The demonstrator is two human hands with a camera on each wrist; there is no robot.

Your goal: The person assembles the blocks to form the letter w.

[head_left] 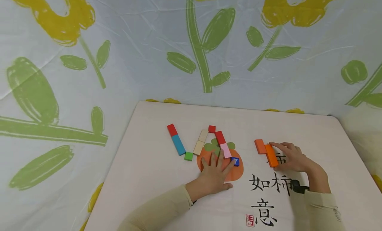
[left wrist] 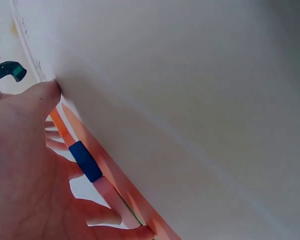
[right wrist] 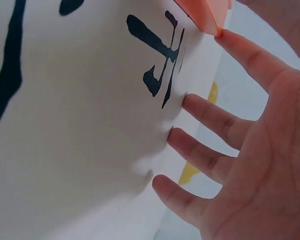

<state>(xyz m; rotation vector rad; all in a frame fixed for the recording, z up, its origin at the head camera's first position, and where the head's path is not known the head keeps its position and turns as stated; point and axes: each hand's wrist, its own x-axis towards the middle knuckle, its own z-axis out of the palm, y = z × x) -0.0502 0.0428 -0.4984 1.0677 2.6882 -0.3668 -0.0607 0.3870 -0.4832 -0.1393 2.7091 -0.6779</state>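
Note:
My left hand [head_left: 210,178] lies over the table with its fingers spread, fingertips beside a pink block [head_left: 225,150] and at a dark blue cube [head_left: 235,161] marked in white. In the left wrist view, the blue cube [left wrist: 86,161] shows beyond the fingers. My right hand [head_left: 293,158] pinches an orange block [head_left: 271,155] lengthwise between thumb and index finger; its other fingers are spread. One end of that block lies against a salmon-orange block [head_left: 260,146]. The right wrist view catches only part of the orange block [right wrist: 205,12] at the index fingertip.
A zigzag of blocks runs leftward: red block [head_left: 220,137], red cube [head_left: 212,128], cream blocks [head_left: 201,142], green cube [head_left: 188,156], light blue block [head_left: 178,144] and red block [head_left: 172,129]. The pale tabletop [head_left: 143,178] bears a printed persimmon [head_left: 206,163] and black characters. Flowered cloth [head_left: 134,58] hangs behind.

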